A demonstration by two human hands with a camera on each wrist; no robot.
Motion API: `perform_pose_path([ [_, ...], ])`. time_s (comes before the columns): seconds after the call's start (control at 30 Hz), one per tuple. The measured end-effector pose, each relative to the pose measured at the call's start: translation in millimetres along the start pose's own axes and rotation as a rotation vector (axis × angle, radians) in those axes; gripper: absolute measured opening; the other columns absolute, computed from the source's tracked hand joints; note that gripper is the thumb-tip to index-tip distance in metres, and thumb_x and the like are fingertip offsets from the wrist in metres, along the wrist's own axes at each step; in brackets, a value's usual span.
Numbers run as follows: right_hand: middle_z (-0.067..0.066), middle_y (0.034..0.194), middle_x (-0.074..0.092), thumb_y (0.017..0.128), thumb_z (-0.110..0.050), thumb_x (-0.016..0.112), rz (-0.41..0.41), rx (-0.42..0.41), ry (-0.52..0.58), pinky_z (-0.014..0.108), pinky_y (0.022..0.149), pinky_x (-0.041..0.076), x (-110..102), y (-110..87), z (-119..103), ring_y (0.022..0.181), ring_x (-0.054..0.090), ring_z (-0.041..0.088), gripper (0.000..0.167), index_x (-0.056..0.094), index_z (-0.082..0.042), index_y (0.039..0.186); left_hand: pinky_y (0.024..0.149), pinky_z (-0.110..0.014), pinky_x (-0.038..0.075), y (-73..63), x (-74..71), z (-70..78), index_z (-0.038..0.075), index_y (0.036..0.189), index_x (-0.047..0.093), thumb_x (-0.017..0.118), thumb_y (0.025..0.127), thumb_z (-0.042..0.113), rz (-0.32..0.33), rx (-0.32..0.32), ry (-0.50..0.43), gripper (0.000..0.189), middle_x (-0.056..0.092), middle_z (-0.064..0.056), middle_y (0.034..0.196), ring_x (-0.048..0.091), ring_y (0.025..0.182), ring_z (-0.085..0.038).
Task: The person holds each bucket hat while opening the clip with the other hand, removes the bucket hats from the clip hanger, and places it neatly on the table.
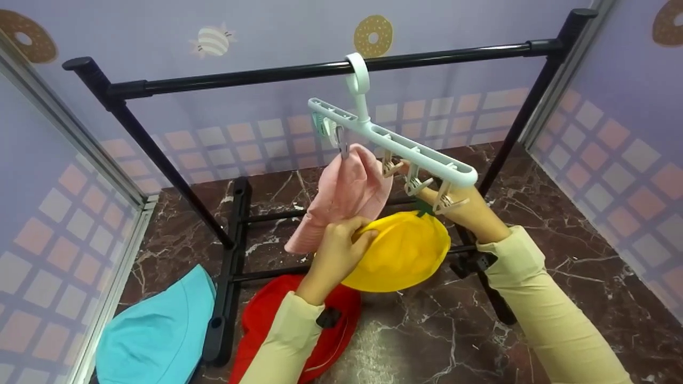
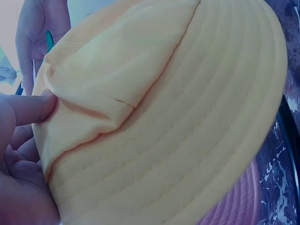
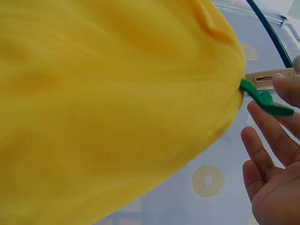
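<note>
My left hand point(image 1: 341, 250) pinches the edge of a yellow hat point(image 1: 405, 256), thumb on one side and fingers on the other. In the left wrist view its stitched brim point(image 2: 206, 131) and folded crown show. A green leaf-shaped tab point(image 3: 267, 101) sticks out from the crown. Around it reaches my right hand point(image 3: 276, 145), fingers extended and thumb overlapping a beige clothes peg point(image 3: 260, 78). In the head view this right hand is partly behind the pegs of a pale hanger point(image 1: 421, 157). A pink hat point(image 1: 347, 192) hangs from a grey peg point(image 1: 342, 141) on it.
The hanger hooks over a black rack's top bar point(image 1: 240, 77). A light blue hat point(image 1: 155, 330) lies at the left by the rack's foot point(image 1: 227, 298). Below my left arm lies a red hat point(image 1: 261, 314) on the dark marbled surface point(image 1: 427, 341). Patterned walls point(image 1: 293, 32) enclose the back and sides.
</note>
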State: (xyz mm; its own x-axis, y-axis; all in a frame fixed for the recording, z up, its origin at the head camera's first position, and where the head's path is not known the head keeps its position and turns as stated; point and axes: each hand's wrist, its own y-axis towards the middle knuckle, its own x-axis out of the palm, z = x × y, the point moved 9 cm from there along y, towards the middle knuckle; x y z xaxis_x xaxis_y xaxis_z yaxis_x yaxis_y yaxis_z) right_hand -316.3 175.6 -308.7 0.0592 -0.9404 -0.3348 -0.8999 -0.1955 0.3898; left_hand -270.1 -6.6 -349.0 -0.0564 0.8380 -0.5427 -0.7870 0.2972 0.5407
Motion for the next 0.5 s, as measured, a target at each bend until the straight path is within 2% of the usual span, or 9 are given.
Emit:
perform_pose_path([
  [0.07,0.009,0.121,0.067,0.087,-0.005,0.068,-0.03,-0.026,0.02,0.03,0.102,0.043,0.3,-0.6,0.6,0.115,0.059,0.017,0.041,0.062,-0.008,0.128,0.068,-0.026,0.053,-1.6,1.8,-0.4,0.0,0.089,0.072,0.07,0.086,0.009,-0.006,-0.006,-0.009,0.01,0.071,-0.008,0.081,0.062,0.071,-0.018],
  [0.2,0.01,0.122,0.066,0.089,-0.006,0.067,-0.042,-0.034,-0.046,0.034,0.101,0.042,-3.7,-4.9,2.8,0.114,0.058,0.015,0.034,0.066,-0.008,0.123,0.07,-0.026,0.054,-4.6,5.5,0.0,0.001,0.09,0.072,0.069,0.087,0.01,-0.019,-0.017,-0.024,0.011,0.072,-0.008,0.082,0.063,0.072,-0.017],
  [0.3,0.009,0.123,0.065,0.09,-0.011,0.067,-0.021,0.023,-0.142,0.031,0.095,0.043,-10.0,-10.2,9.3,0.106,0.057,0.008,0.032,0.066,-0.005,0.121,0.071,-0.026,0.054,-6.5,9.1,1.6,0.001,0.091,0.072,0.069,0.087,0.011,-0.038,-0.025,-0.035,0.011,0.072,-0.007,0.083,0.063,0.072,-0.016],
  [0.4,0.004,0.114,0.067,0.091,-0.015,0.066,-0.014,0.081,-0.131,0.024,0.084,0.046,-15.1,-15.9,16.5,0.093,0.057,0.007,0.027,0.068,-0.002,0.114,0.07,-0.025,0.053,-8.9,12.8,3.5,0.001,0.092,0.072,0.068,0.088,0.012,-0.058,-0.034,-0.051,0.012,0.071,-0.007,0.082,0.061,0.071,-0.015],
  [0.5,-0.002,0.102,0.068,0.092,-0.02,0.065,-0.017,0.103,-0.098,0.021,0.076,0.048,-19.2,-19.4,22.1,0.085,0.056,0.009,0.023,0.071,-0.003,0.107,0.069,-0.023,0.051,-11.3,16.7,4.6,0.001,0.093,0.072,0.068,0.088,0.012,-0.076,-0.043,-0.073,0.013,0.07,-0.007,0.081,0.059,0.07,-0.013],
])
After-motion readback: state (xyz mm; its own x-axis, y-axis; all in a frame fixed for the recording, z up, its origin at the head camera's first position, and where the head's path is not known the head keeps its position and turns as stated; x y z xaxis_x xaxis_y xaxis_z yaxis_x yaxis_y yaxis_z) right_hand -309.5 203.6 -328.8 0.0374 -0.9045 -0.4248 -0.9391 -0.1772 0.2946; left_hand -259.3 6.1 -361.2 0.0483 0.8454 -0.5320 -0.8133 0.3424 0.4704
